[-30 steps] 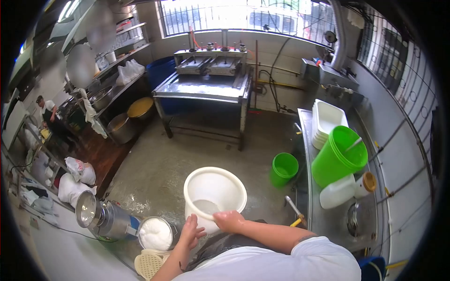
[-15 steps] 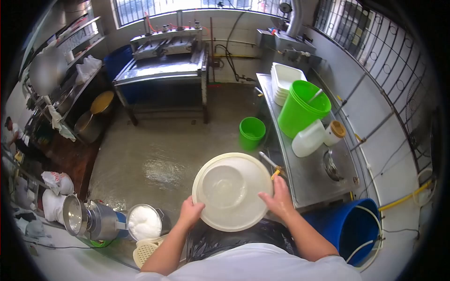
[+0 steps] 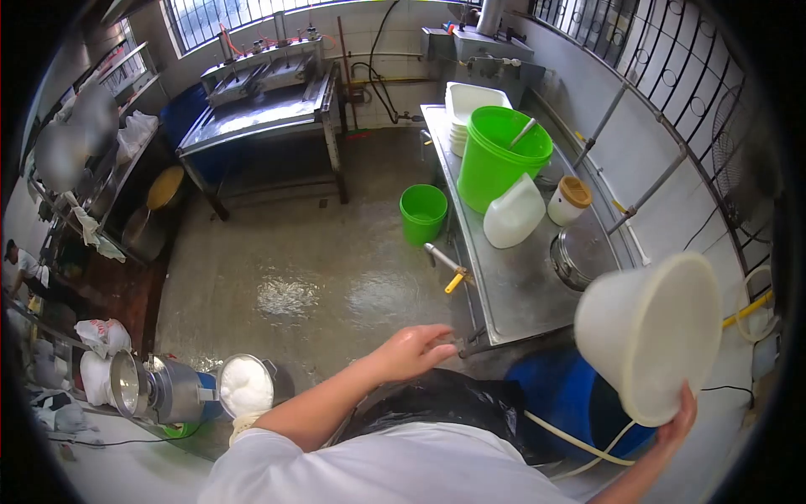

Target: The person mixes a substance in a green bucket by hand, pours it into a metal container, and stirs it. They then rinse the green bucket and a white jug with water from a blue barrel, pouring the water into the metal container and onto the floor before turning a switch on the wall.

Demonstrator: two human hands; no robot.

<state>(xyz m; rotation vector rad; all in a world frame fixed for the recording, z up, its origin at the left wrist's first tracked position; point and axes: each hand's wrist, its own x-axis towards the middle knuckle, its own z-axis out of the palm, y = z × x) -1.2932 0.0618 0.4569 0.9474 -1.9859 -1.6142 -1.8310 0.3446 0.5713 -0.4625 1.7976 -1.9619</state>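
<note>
A round white plastic basin is tilted on its side at the right, its wide rim facing right. My right hand grips the lower edge of that rim. The basin is raised above the blue barrel and beside the steel table. My left hand holds nothing; its fingers are apart and point right, in front of my black plastic apron. Near the fingertips is the table's front corner.
On the steel table stand a large green bucket, a white jug, a brown-lidded tub and stacked white trays. A smaller green bucket sits on the wet floor. At lower left is a pot of white material. A person stands far left.
My right hand has swung the basin from in front of me to the far right and tipped it sideways. My left hand has let go of it. The view has shifted right.
</note>
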